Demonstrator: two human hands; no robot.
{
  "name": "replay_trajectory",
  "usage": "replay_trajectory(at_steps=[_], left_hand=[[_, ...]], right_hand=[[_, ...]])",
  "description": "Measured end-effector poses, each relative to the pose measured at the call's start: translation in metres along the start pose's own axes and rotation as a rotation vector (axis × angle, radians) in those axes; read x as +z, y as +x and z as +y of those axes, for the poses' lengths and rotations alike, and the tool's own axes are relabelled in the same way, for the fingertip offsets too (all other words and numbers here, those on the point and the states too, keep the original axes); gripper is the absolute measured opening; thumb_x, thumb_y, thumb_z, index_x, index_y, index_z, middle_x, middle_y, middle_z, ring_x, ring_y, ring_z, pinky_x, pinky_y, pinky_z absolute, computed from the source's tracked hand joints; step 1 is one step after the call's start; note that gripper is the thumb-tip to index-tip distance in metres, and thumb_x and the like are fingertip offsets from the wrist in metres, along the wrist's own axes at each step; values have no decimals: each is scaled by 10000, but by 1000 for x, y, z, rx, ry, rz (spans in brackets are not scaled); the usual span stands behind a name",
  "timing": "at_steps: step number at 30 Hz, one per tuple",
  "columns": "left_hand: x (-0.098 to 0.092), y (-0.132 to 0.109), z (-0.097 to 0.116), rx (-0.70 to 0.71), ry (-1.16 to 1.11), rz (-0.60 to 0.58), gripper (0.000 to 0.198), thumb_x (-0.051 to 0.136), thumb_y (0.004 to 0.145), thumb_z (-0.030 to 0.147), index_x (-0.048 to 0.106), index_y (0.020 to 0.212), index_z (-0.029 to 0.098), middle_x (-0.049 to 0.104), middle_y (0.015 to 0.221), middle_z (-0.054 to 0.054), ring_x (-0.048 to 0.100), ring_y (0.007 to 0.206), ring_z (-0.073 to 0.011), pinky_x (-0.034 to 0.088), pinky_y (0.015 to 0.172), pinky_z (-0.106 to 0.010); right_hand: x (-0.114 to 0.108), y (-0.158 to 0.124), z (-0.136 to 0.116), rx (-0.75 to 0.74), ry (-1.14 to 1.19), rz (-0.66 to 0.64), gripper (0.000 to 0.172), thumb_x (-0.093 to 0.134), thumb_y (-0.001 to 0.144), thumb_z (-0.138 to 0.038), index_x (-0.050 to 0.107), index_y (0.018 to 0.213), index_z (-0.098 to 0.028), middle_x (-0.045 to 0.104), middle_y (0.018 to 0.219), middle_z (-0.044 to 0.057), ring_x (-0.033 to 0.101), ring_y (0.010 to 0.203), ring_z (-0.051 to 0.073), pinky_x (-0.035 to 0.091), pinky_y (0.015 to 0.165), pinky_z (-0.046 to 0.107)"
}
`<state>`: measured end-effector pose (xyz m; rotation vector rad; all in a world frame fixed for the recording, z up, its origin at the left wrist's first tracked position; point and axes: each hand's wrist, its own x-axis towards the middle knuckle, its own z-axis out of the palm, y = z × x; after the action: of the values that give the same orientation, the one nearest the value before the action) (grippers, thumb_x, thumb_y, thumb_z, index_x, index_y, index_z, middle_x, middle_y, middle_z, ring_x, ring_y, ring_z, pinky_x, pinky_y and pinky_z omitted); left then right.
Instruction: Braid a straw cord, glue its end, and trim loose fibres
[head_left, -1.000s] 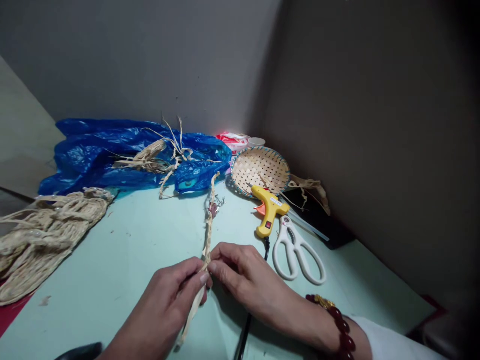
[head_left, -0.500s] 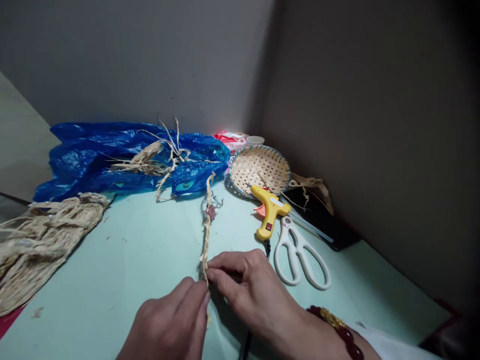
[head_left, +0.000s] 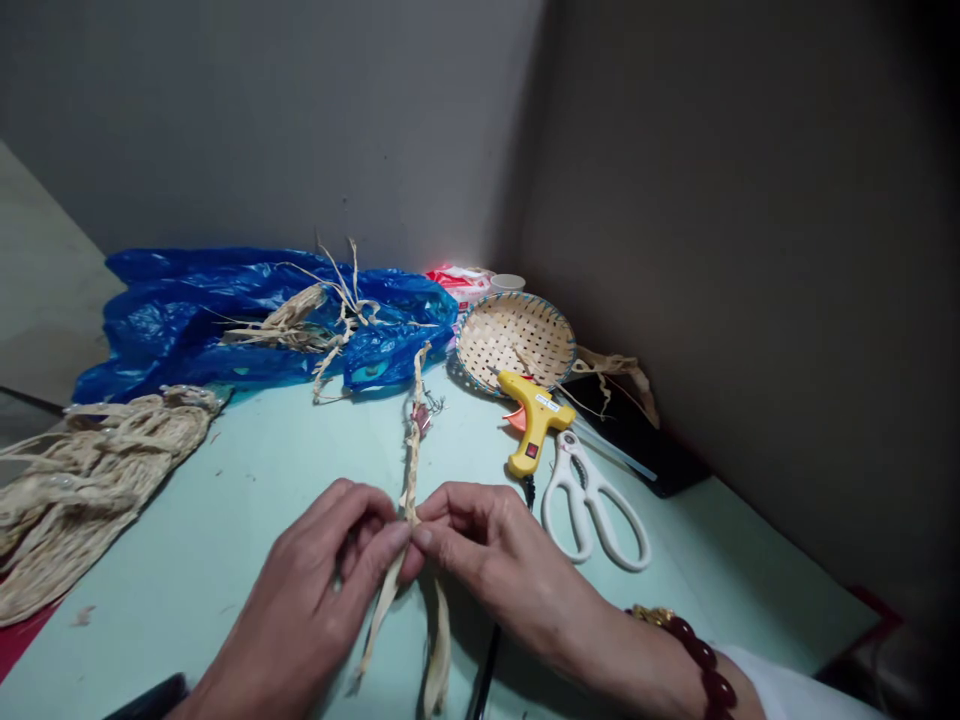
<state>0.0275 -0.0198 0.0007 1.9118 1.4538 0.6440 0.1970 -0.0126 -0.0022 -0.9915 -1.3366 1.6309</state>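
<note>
A braided straw cord [head_left: 413, 440] runs from the blue bag down the pale green table [head_left: 247, 500] to my hands. My left hand [head_left: 322, 580] pinches the cord's near end, fingers closed on it. Pressed fingertip to fingertip against it, my right hand [head_left: 487, 560] also pinches the cord at the same spot; a dark red bead bracelet [head_left: 694, 660] is on its wrist. Two loose flat straw strips [head_left: 439, 640] hang below the pinch toward me.
A blue plastic bag [head_left: 225, 315] with straw on it lies at the back. A heap of braided straw [head_left: 82, 480] sits at left. A round woven basket [head_left: 516, 340], a yellow glue gun [head_left: 534, 420] and white scissors [head_left: 589, 500] lie at right, by the wall.
My left hand has come back up beside the right, and the two loose strips now show spread apart below the pinch. The cord stays in place.
</note>
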Motion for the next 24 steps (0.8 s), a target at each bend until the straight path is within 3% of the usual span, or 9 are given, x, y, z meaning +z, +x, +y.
replay_trajectory(at_steps=[2,4,6,8,10,14,16,18,24], left_hand=[[-2,10,0,-121,-343,-177,270,483,913,445,556,788,217,573,761,-1,552,766,-178,421,716,-278],[1,16,-3,-208,-631,-306,249,529,891,429,546,790,202,520,680,28,489,649,-131,403,630,-241],[5,16,-8,-310,-800,-352,238,585,858,426,539,816,197,457,628,62,320,507,-78,279,467,-195],[8,13,-12,-394,-857,-367,237,610,844,426,531,844,202,397,597,88,171,471,-68,132,411,-203],[10,10,-13,-429,-851,-363,233,593,851,434,517,838,214,331,561,106,138,463,-75,113,407,-210],[9,5,-8,-316,-541,-247,235,532,873,440,507,798,219,481,676,47,433,636,-127,357,585,-225],[7,4,-5,-236,-333,-217,262,472,900,448,500,769,222,542,751,16,489,753,-173,378,693,-272],[6,4,-5,-218,-233,-209,295,426,911,453,495,735,226,539,726,15,485,726,-185,367,678,-290],[5,3,-10,-302,-448,-244,337,534,815,480,456,633,207,422,635,42,404,646,-154,348,600,-268]], right_hand=[[-1,0,-1,-14,13,-30,137,522,878,-162,633,810,-119,658,659,25,599,645,123,448,669,230],[-2,-2,-1,-44,-59,-43,163,497,907,-196,636,853,-129,655,658,19,601,638,131,461,671,243],[-3,-5,-2,-87,-239,-27,185,483,930,-227,640,872,-148,670,721,26,595,669,132,449,668,238],[-4,-8,-4,-113,-458,-9,190,479,939,-226,637,856,-163,680,790,31,587,705,131,421,653,225],[-3,-11,-5,-94,-660,-22,204,457,944,-212,615,824,-165,668,757,29,565,654,126,390,610,228],[-3,-13,-4,-151,-1039,-15,230,434,938,-230,551,750,-169,604,638,21,460,523,121,300,526,263],[-3,-13,-2,-232,-1119,-2,242,416,943,-235,533,740,-173,592,638,22,448,519,125,288,525,276],[-2,-14,2,-308,-1144,3,236,403,942,-219,535,752,-171,579,637,19,446,517,127,286,519,283],[3,-16,19,-756,-1294,-10,143,449,786,-59,571,766,-131,548,599,33,411,495,163,257,458,322]])
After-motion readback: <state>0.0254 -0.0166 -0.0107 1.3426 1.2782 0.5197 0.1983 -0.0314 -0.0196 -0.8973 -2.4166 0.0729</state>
